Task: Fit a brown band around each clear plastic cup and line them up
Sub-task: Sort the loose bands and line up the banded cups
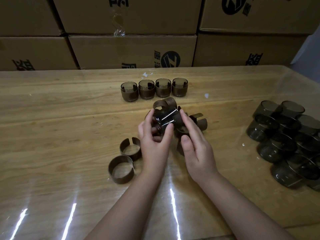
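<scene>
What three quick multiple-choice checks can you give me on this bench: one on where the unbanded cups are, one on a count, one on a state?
1. Where is the pile of bare cups?
A. At the table's right edge
B. On the boxes
C. Left of the loose bands

2. How many banded cups stand in the row?
A. Two
B. Four
C. Six

3. What is the state of the cup in the hands?
A. Standing in the row
B. Held above the table
C. Lying in the pile

Answers: 1 A, the dark bare cups are heaped by the right edge. 2 B, four stand side by side at the back. 3 B, the left hand and right hand hold it between the fingers.
</scene>
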